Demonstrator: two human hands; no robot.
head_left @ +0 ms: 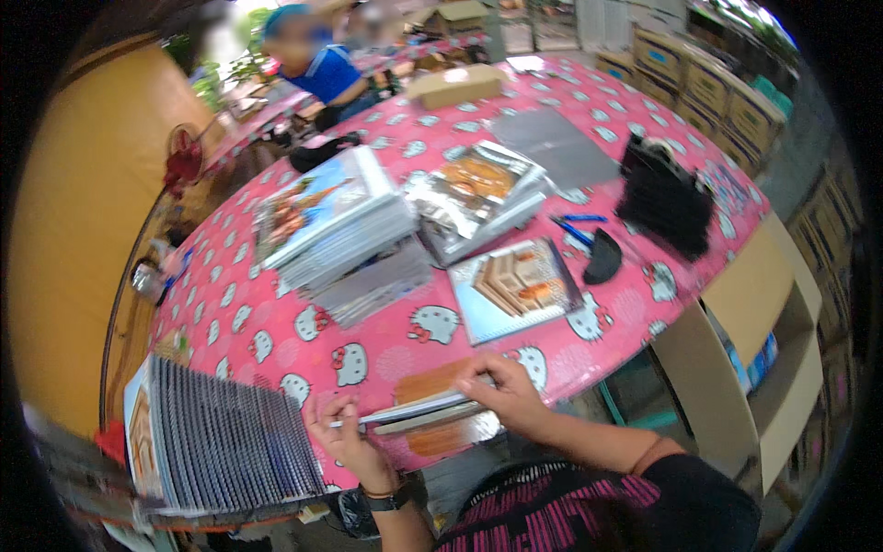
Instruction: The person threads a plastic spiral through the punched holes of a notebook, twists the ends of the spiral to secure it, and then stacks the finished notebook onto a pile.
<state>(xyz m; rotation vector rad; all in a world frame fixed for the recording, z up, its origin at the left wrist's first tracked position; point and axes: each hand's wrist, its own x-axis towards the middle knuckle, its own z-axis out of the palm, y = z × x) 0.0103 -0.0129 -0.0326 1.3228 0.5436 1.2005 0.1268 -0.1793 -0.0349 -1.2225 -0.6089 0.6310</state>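
Upright on its long edge, a thin sheaf of pages [426, 406] spans the space between my two hands at the table's near edge. My left hand [352, 440] closes its fingertips on the left end, where a thin white strip pokes out. The right end sits between the thumb and curled fingers of my right hand [508, 394]. Orange-brown printed surfaces [432, 440] show on both sides of the sheaf; blur hides their detail. Close to my left hand, a long row of spiral-bound notebooks [230, 437] stands packed together, coils upward.
Beyond my hands are a tall notebook stack [340, 239], a shorter plastic-wrapped stack [478, 198] and a single notebook [513, 287]. Blue pens [578, 230], a black pouch [667, 198] and a grey sheet [556, 147] lie right. An open cardboard box [763, 313] adjoins the table. A person [322, 69] sits beyond.
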